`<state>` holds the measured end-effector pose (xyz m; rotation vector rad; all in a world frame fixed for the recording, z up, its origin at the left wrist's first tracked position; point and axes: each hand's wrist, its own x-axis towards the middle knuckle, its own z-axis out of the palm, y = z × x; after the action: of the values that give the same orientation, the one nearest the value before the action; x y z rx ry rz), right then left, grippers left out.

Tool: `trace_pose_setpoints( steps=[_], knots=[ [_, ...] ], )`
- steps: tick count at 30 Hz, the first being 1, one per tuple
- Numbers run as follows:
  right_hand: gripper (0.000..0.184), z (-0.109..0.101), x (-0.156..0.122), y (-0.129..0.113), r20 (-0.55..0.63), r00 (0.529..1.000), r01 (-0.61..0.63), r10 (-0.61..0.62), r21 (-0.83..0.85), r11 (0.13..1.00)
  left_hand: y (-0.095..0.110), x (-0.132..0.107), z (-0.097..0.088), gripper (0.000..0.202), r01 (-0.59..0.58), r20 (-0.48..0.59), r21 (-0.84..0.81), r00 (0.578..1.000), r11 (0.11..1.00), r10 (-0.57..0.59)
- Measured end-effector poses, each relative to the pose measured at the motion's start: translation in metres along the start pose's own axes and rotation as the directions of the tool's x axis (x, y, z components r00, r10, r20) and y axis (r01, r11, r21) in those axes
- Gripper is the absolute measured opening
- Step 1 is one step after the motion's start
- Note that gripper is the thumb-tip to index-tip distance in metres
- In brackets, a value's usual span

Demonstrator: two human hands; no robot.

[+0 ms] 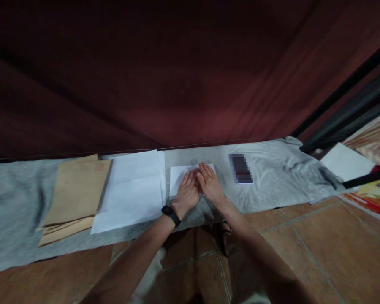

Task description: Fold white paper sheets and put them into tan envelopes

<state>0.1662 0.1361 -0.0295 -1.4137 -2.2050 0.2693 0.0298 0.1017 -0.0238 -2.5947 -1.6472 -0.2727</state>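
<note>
Both my hands rest flat, side by side, on a small piece of white paper (176, 177), perhaps folded, which lies on a grey cloth (272, 169). My left hand (188, 190) has its fingers stretched out, and a black band circles that wrist. Against it lies my right hand (209, 181), fingers extended and pointing away from me, near the paper's right side. The hands cover the middle of the paper. Just to the left is a stack of larger white sheets (131, 190).
Brown paper envelopes (77, 192) are piled left of the white sheets. A phone-like dark object (241, 169), pixelated, lies to the right. Dark red fabric (190, 93) hangs behind the cloth. Black bars (345, 86) and printed sheets (373, 194) are at the far right, above floor tiles (291, 228).
</note>
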Motion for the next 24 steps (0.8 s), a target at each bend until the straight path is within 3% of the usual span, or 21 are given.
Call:
trace_pose_setpoints(
  steps=[3, 7, 13, 24],
  knots=[
    [0.056, 0.01, -0.001, -0.003, 0.056, 0.997, 0.047, -0.049, 0.043, 0.998, -0.001, -0.002, 0.016, 0.057, -0.022, 0.014, 0.003, 1.0, 1.0, 0.022],
    [0.054, 0.016, -0.003, 0.0, 0.105, 0.992, 0.061, -0.063, 0.016, 0.998, -0.003, -0.008, 0.027, 0.059, -0.036, -0.046, -0.005, 0.998, 0.999, 0.036],
    [0.056, 0.013, 0.0, 0.001, 0.15, 0.988, 0.047, -0.041, -0.039, 0.998, -0.001, -0.012, 0.026, 0.056, -0.04, -0.067, 0.007, 0.997, 0.999, 0.041],
    [0.052, 0.005, -0.002, 0.017, 0.128, 0.992, 0.048, -0.02, -0.216, 0.975, 0.003, -0.011, 0.016, 0.057, 0.08, -0.087, -0.078, 0.992, 0.994, -0.087]
  ],
)
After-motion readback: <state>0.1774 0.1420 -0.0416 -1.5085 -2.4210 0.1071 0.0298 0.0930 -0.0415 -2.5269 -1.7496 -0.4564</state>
